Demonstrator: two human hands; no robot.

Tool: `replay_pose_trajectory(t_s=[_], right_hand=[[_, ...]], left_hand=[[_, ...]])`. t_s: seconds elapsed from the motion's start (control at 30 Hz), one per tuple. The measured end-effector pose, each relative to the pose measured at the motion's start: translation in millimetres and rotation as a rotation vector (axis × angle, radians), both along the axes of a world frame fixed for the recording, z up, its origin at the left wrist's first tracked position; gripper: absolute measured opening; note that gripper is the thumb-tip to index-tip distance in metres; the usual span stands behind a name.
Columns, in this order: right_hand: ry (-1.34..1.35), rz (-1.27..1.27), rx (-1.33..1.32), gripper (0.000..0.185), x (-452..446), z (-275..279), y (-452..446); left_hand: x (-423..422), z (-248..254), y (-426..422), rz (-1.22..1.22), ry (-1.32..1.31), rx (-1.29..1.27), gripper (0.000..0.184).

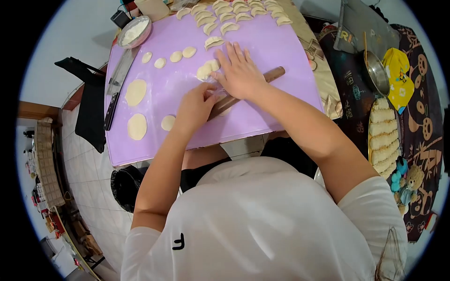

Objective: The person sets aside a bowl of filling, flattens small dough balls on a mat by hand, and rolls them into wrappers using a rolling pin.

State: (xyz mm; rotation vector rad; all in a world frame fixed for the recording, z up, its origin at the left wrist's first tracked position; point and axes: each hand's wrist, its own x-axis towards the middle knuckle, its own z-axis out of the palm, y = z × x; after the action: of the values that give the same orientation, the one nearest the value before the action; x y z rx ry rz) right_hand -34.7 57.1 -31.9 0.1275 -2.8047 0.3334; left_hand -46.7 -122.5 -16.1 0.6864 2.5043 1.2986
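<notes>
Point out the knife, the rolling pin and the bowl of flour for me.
Knife (111, 111): head view, on its black handle.
Rolling pin (274, 74): head view, near its far end.
Bowl of flour (144, 36): head view, on its rim.

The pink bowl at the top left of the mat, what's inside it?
The bowl holds loose white powder, probably flour. The powder covers the bottom, so I can't tell whether anything lies beneath it.

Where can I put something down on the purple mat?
The purple mat is bare right of the rolling pin, below the dumplings, and between the upper big dough circle and the left hand. It's crowded up top and around the right hand.
</notes>
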Motion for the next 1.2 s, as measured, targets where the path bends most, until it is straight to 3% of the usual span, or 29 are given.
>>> replay_pose_trajectory(t_s=[0.1, 0.23, 0.33, 0.47, 0.57, 0.67, 0.77, 0.97, 1.07, 1.2], right_hand=[[-0.023, 0.033, -0.034, 0.074, 13, 2, 0], [-0.188, 0.096, 0.110, 0.074, 92, 15, 9], [-0.117, 0.113, 0.119, 0.073, 67, 11, 8], [0.142, 0.076, 0.067, 0.073, -12, -2, 6], [0.044, 0.069, 0.056, 0.073, 11, 7, 3], [-0.231, 0.127, 0.110, 0.074, 85, 16, 11], [-0.203, 0.170, 0.135, 0.077, 85, 14, 16], [0.072, 0.051, 0.089, 0.082, -15, -2, 9], [-0.167, 0.100, 0.129, 0.081, 53, 11, 11], [-0.240, 0.168, 0.145, 0.082, 98, 22, 18]], left_hand=[[-5, 8, 4, -0.144, 0.041, -0.208, 0.021], [-1, 3, -3, -0.074, -0.155, -0.115, 0.025], [12, 12, -7, -0.075, -0.173, -0.149, 0.020], [-1, 1, -4, -0.067, 0.047, -0.043, 0.018], [-10, 3, 0, -0.169, 0.069, -0.122, 0.017], [-14, 9, -2, -0.202, -0.025, -0.172, 0.019], [-10, 11, -8, -0.166, -0.079, -0.184, 0.022], [-13, 9, -3, -0.140, 0.098, -0.174, 0.022], [-15, 6, -3, -0.202, 0.102, -0.176, 0.022], [-7, 4, -8, -0.153, -0.061, -0.167, 0.022]])
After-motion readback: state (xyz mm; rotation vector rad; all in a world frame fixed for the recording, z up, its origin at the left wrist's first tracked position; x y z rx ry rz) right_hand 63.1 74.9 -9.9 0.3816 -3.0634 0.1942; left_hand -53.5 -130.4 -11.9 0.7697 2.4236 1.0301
